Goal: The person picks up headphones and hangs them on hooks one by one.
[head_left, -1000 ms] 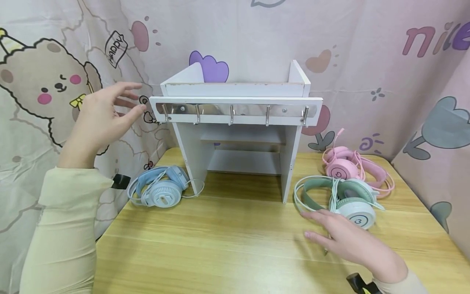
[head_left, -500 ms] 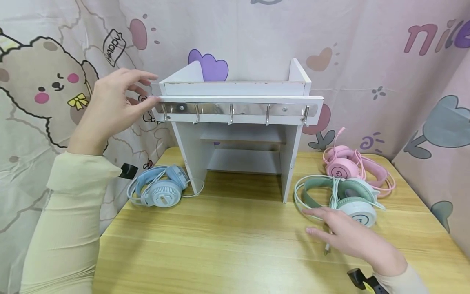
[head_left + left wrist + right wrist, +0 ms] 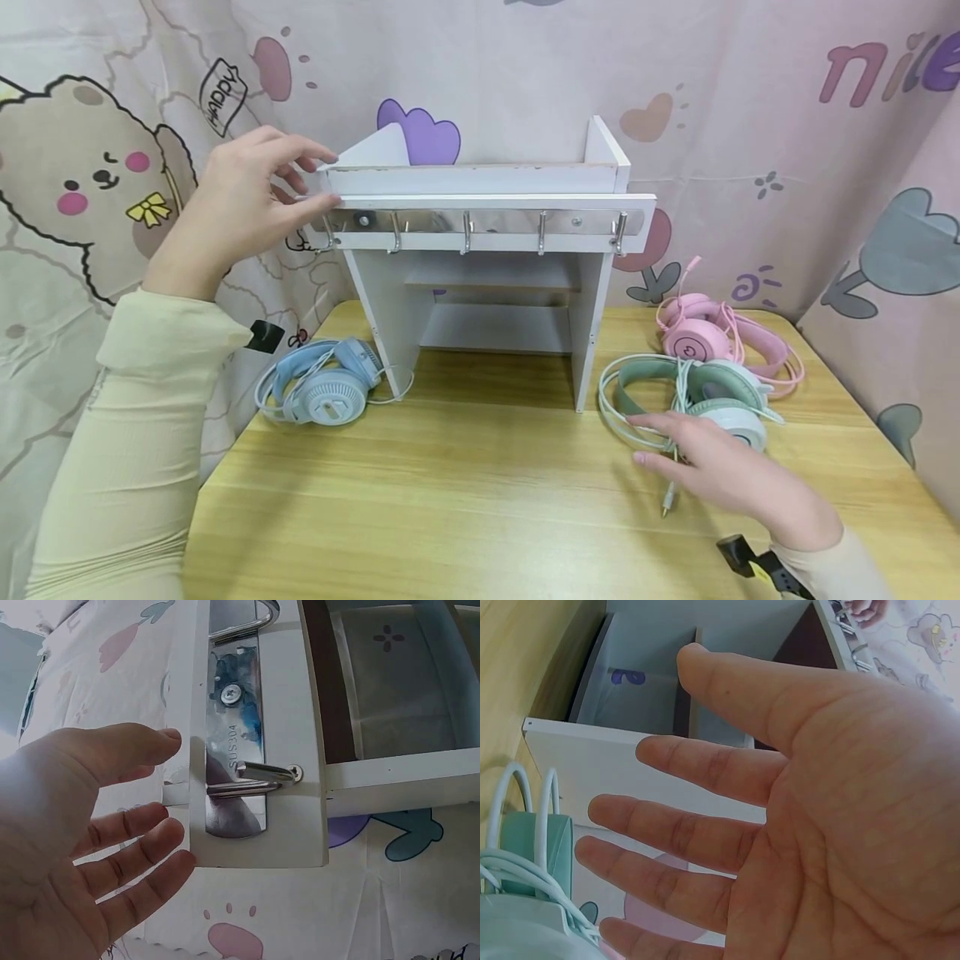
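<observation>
The left hand (image 3: 243, 196) partly covers the hook board (image 3: 502, 223); the right hand (image 3: 731, 471) partly hides the green headphones (image 3: 731, 406); the head view cuts off the near edge of the table (image 3: 450, 483).

Shelf (image 3: 472, 180) on table (image 3: 450, 500), one headset (image 3: 330, 396) left, two headsets (image 3: 722, 385) right

The wood-grain tabletop (image 3: 450, 500) bears a white shelf unit (image 3: 487, 271), blue headphones (image 3: 330, 398) on its left, green-and-white headphones (image 3: 723, 387) and a pink headset (image 3: 697, 339) on its right.
</observation>
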`<state>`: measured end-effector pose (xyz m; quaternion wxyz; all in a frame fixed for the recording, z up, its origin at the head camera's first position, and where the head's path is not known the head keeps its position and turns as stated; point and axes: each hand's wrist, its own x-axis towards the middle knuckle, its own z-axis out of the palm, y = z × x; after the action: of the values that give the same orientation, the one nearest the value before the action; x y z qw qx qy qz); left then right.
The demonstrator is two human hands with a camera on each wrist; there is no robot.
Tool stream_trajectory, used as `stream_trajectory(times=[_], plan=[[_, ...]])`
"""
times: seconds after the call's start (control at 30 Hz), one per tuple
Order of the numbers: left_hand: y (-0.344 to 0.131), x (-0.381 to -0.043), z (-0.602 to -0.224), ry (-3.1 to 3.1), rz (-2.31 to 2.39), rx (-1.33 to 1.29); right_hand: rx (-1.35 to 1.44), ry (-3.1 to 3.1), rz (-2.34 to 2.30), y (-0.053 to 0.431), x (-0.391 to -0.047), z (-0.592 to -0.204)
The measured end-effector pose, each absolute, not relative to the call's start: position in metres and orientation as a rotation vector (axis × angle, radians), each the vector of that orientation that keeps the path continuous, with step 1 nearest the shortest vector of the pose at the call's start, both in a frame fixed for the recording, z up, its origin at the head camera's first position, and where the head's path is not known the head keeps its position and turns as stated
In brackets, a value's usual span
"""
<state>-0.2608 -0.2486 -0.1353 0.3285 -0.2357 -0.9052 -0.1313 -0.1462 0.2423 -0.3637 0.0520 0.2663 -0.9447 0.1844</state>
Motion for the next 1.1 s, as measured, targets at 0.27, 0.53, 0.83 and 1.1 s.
stream_trajectory(times=[0.27,0.53,0.83,1.1], plan=[[-0.247,-0.262,-0.136,-2.441,-0.293,-0.565,0.803,-2.881,0.531,0.248,-0.152,-0.363],[-0.247,-0.262,-0.135,-2.472,-0.274,-0.584,0.790,-2.874,0.520,0.255,-0.158,-0.358],[-0.243,-0.263,-0.133,-2.455,-0.193,-0.633,0.761,-2.889,0.502,0.269,-0.163,-0.351],[-0.244,-0.264,-0.135,-2.469,-0.148,-0.602,0.707,-2.855,0.551,0.283,-0.166,-0.344]])
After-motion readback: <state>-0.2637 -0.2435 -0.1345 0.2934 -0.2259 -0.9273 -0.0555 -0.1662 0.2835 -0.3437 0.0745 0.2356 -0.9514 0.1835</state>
